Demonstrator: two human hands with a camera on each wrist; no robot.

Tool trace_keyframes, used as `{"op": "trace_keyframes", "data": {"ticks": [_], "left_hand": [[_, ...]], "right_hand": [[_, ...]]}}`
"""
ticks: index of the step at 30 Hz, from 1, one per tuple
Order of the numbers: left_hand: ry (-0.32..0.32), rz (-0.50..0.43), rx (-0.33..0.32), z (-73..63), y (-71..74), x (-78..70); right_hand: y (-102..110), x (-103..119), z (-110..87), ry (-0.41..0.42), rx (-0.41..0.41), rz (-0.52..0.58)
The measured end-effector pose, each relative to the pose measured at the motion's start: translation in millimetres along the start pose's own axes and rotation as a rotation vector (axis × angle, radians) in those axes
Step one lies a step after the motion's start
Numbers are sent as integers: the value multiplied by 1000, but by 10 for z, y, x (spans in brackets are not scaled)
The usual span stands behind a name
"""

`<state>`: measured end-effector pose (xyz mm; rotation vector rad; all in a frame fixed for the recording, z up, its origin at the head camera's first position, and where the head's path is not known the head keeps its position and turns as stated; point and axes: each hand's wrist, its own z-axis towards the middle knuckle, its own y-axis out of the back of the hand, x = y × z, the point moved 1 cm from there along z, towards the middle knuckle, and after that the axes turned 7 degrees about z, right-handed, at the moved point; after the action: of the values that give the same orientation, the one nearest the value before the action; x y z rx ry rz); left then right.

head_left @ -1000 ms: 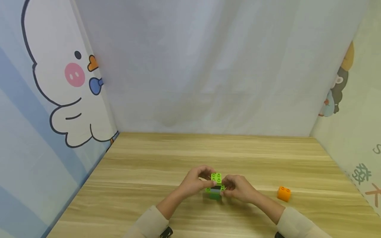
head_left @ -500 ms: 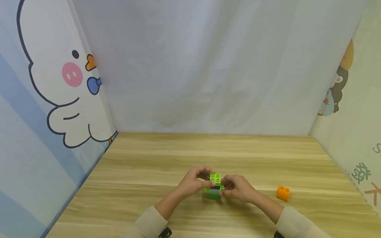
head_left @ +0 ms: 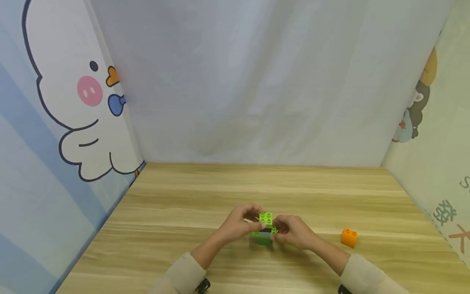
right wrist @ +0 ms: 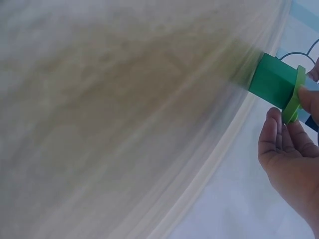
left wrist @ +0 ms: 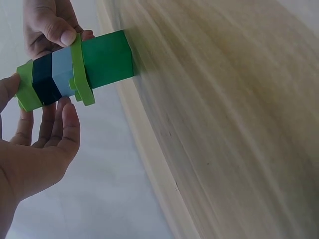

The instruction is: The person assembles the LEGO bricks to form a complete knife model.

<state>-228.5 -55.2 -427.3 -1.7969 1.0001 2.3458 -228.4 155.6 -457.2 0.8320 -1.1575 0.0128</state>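
Both hands hold a small tower of toy building bricks (head_left: 266,218) standing on the table. In the left wrist view a dark green brick (left wrist: 107,59) forms its base. Above that come a wider lime plate (left wrist: 81,72), a grey-blue brick (left wrist: 62,70), a dark navy brick (left wrist: 44,79) and a lime brick (left wrist: 29,85) with studs on top. My left hand (head_left: 238,224) grips the upper part, thumb on the lime brick, fingers behind the tower. Lower down, my right hand (head_left: 296,232) pinches one end of the lime plate, its thumb (right wrist: 306,99) on the edge.
An orange brick (head_left: 349,237) with studs lies on the wooden table (head_left: 176,204) to the right of my right forearm. A pale curtain (head_left: 257,81) closes off the back, with printed panels at both sides.
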Motion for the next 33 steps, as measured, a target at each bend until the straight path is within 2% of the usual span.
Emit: {"op": "trace_keyframes", "data": {"ticks": [7, 14, 18, 22, 28, 33], "left_hand": [[-34, 31, 1, 25, 4, 26], [-52, 83, -15, -23, 11, 12], [-61, 75, -18, -27, 23, 25], [-50, 34, 3, -11, 38, 83], [-34, 35, 43, -17, 92, 190], [4, 25, 69, -19, 123, 251]], "right_hand": [[6, 23, 2, 10, -5, -9], [-6, 42, 4, 3, -6, -10], [-10, 55, 10, 3, -10, -11], [-8, 45, 11, -3, -18, -18], [-18, 27, 22, -7, -15, -27], [-12, 36, 21, -11, -21, -25]]}}
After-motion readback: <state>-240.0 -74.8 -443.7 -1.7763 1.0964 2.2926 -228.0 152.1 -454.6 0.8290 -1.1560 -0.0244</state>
